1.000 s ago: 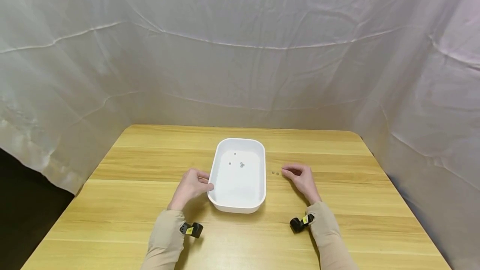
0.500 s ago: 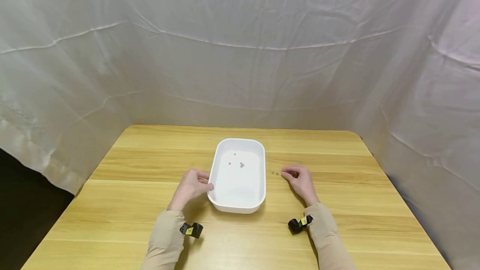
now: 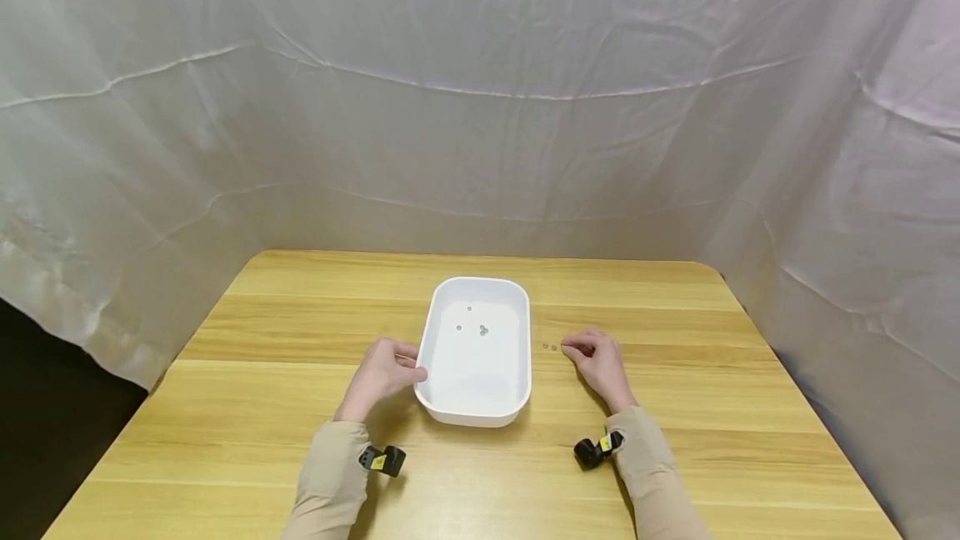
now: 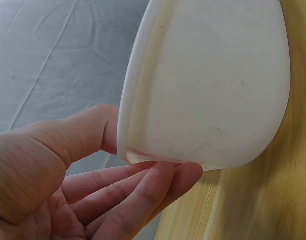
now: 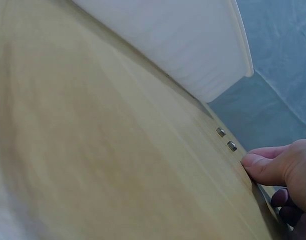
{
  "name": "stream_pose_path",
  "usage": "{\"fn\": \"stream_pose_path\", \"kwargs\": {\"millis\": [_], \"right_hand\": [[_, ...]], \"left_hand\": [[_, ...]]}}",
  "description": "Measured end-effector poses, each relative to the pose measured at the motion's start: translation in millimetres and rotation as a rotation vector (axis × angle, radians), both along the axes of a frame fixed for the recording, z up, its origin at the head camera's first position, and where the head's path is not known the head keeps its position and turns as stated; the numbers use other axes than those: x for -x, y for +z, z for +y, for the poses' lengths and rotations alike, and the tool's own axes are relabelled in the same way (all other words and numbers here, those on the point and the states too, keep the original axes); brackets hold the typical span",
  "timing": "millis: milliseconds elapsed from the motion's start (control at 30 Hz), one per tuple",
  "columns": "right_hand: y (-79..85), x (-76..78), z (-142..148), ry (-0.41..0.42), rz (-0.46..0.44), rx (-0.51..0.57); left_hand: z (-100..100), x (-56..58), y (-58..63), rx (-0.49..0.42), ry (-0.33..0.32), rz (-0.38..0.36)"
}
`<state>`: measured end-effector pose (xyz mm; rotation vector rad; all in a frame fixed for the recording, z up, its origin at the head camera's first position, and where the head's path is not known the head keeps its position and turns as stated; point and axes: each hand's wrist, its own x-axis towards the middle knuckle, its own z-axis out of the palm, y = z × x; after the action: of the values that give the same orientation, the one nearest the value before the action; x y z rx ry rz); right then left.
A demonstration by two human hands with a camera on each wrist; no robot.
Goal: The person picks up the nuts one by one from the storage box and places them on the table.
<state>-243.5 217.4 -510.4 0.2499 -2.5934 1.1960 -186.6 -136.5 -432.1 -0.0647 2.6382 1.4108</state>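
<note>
My left hand (image 3: 384, 371) grips the near left side of a white plastic tub (image 3: 474, 419). In the left wrist view the thumb hooks over the rim and the fingertips (image 4: 188, 175) lie against the outer wall. Several small metal nuts (image 3: 483, 330) are scattered on the tub's floor. To the right of it, two more nuts (image 5: 232, 146) sit side by side on the table. My right hand (image 3: 600, 361) rests just right of that pair, in line with it. Its thumb and forefinger tips pinch together down at the tabletop, hiding what is between them.
The wooden table (image 3: 247, 432) reaches well beyond the tub on both sides. Pale grey cloth (image 3: 480, 132) hangs behind and along the sides. A small black camera is strapped to each wrist, the left one (image 3: 384, 460) close over the table.
My right hand has shifted very slightly left toward the two nuts, its fingers drawn in a little. The left hand, the tub and the nuts inside stay in place.
</note>
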Motion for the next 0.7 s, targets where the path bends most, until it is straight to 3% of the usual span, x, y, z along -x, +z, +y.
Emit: {"fn": "stream_pose_path", "kwargs": {"millis": [700], "right_hand": [[1.6,0.1,0.7,0.0,-0.016,-0.019]], "left_hand": [[0.4,-2.2,3.9,0.003,-0.003,-0.003]]}}
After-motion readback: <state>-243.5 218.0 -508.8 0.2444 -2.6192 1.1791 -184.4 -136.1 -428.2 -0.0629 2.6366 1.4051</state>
